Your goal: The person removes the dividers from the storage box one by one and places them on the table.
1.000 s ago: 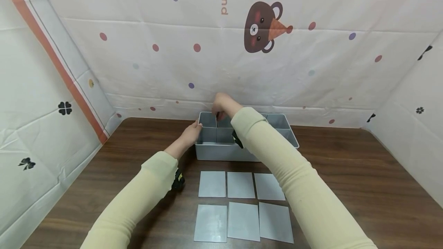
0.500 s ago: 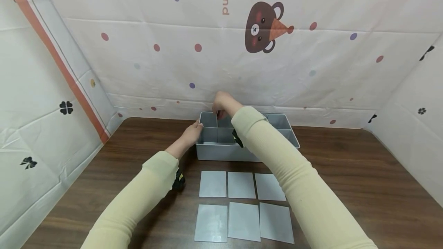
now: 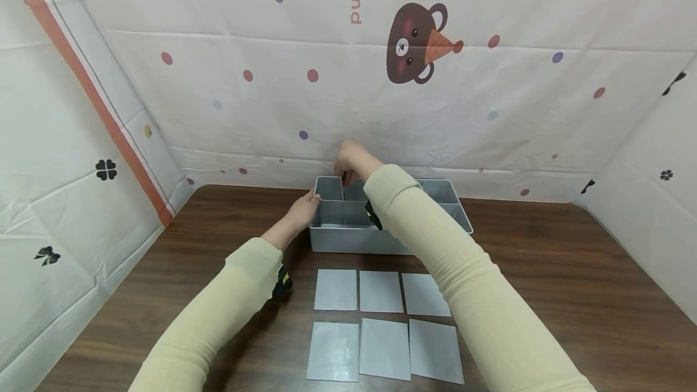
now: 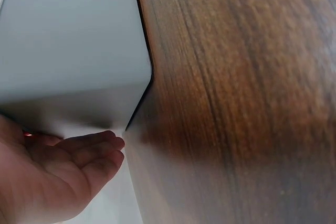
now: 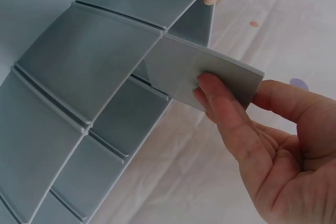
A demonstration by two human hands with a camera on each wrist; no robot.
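My right hand (image 5: 273,156) pinches the end of a flat grey divider panel (image 5: 181,69) between thumb and fingers. Part of that panel stands out past the rim of a grey compartment box (image 3: 359,241); its other end sits between the box's inner walls. In the head view, my right hand mostly hides the panel near the box's back left. At the left end of the box is my left hand (image 3: 299,212), its thumb over the rim and its fingers along the outer end wall. The left wrist view shows those fingers (image 4: 97,153) beside the wall.
Several flat grey panels (image 3: 334,290) lie in two rows on the brown wooden table (image 3: 539,271), in front of the box. A printed white cloth (image 3: 256,107) hangs close behind the box. My right forearm crosses over the box's front edge.
My right hand has risen slightly with the divider panel in its fingers. My left hand keeps its place on the box. The head view has shifted a little.
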